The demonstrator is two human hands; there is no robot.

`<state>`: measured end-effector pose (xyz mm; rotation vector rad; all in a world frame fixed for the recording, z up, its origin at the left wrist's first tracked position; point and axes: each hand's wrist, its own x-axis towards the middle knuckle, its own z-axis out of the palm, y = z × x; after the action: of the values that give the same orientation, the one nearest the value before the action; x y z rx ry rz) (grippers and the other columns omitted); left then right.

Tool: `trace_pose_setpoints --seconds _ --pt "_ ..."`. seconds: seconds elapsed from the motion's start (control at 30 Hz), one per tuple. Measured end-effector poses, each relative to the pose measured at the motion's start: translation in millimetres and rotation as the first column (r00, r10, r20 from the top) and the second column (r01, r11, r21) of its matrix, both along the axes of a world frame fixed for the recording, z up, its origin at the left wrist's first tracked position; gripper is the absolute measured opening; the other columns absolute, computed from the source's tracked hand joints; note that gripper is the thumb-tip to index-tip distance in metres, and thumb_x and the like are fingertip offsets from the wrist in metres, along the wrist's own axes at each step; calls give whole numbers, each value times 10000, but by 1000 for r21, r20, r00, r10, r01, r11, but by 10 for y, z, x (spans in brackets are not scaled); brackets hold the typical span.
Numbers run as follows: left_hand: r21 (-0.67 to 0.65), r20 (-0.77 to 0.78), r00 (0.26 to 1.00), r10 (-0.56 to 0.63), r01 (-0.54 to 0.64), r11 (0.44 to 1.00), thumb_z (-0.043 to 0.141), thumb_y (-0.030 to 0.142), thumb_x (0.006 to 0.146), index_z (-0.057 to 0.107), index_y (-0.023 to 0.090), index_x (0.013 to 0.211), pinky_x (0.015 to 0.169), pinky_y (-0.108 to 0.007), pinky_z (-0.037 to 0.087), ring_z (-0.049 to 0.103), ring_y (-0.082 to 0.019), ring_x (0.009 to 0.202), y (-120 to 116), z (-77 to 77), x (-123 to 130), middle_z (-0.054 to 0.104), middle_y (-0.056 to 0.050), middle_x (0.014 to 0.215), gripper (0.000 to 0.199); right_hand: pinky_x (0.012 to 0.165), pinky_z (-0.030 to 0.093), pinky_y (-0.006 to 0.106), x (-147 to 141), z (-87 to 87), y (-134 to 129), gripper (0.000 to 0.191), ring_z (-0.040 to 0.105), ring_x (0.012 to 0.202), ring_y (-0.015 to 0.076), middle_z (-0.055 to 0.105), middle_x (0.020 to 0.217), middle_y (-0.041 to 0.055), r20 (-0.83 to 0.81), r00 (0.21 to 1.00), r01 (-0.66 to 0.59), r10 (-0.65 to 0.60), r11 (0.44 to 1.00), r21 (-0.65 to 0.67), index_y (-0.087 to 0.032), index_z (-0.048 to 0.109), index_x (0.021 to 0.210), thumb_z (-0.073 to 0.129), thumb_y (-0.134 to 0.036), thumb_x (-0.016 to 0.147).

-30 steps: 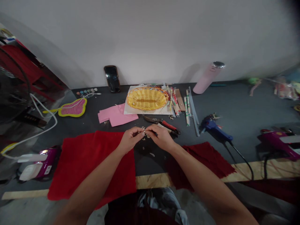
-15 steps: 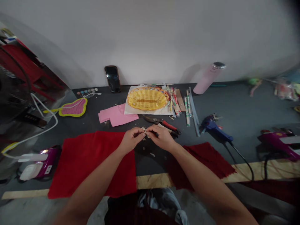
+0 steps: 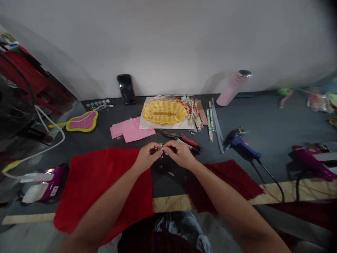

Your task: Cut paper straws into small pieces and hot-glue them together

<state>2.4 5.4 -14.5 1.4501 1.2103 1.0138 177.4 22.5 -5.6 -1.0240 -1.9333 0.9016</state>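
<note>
My left hand [image 3: 149, 155] and my right hand [image 3: 180, 153] meet fingertip to fingertip over the dark table. Both are closed in a pinch on a tiny pale piece [image 3: 162, 149], too small to name. Several similar pale bits [image 3: 161, 144] lie on the table just behind and under the fingers. A pair of pliers or cutters with red handles [image 3: 190, 141] lies beyond my right hand. Under my left forearm a bright red cloth [image 3: 105, 175] is spread, and a darker red cloth [image 3: 234, 179] lies under my right forearm.
Behind the hands are a yellow woven basket [image 3: 165, 111], pink paper [image 3: 133, 130] and wrapped sticks [image 3: 210, 123]. A phone [image 3: 126, 89] and a pink bottle [image 3: 234, 88] stand by the wall. A blue glue gun [image 3: 242, 146] with a cord lies right; a purple power strip [image 3: 54, 182] sits left.
My hands stay pinched together in nearly the same place. The bright red cloth's front edge hangs a little lower past the table edge.
</note>
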Motion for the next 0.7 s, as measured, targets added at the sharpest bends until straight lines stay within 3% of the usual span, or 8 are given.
trace_pose_setpoints --seconds 0.7 --pt "29 -28 999 17 -16 999 624 273 754 634 165 805 678 -240 434 557 -131 717 1 -9 -2 624 -21 780 120 642 421 229 -11 -20 15 144 553 680 120 623 739 2 -38 999 -5 0 993 -117 -178 613 816 517 -274 864"
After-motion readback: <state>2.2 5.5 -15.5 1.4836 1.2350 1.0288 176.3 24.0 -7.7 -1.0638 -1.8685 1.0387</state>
